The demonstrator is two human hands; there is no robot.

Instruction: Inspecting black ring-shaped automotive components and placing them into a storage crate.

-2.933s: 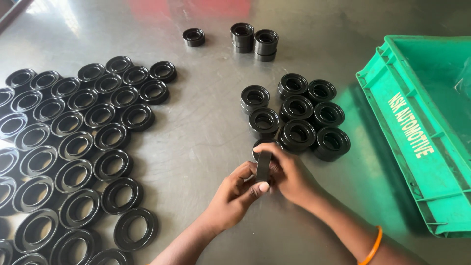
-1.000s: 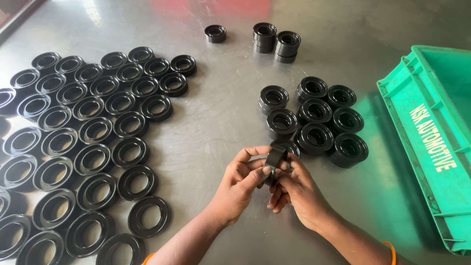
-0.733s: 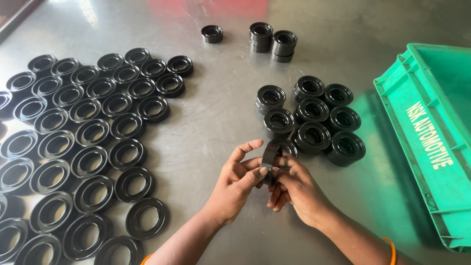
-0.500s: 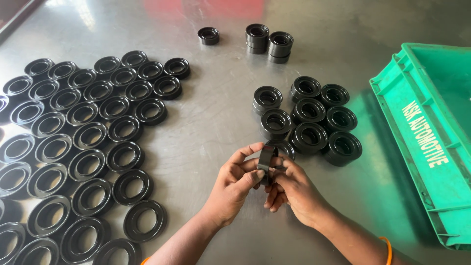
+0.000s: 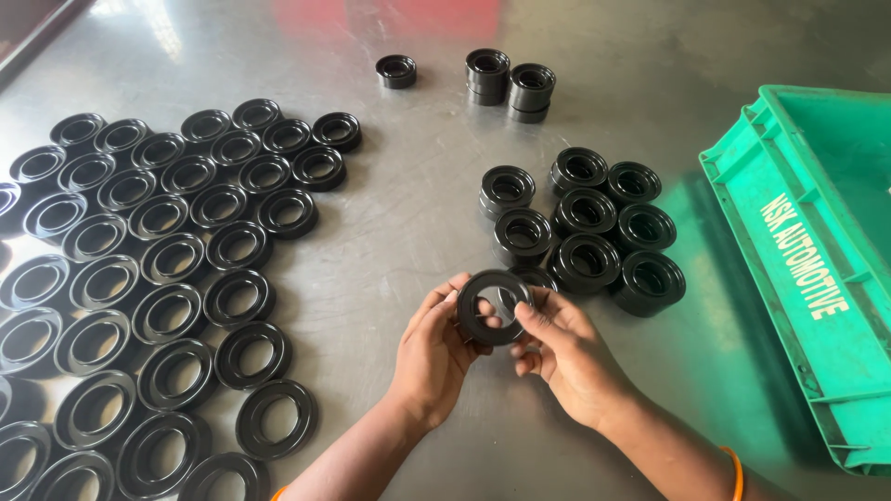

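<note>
Left hand (image 5: 436, 357): fingers curled on the left rim of a black rubber seal ring (image 5: 492, 306).
Right hand (image 5: 566, 353): fingers pinch the ring's right rim.
Ring position: held face-up above the steel tabletop (image 5: 399, 241), just before the stacked seals (image 5: 580, 227).
Left of hands: flat rings in rows (image 5: 158, 269).
Right edge: green crate (image 5: 817, 269).
</note>
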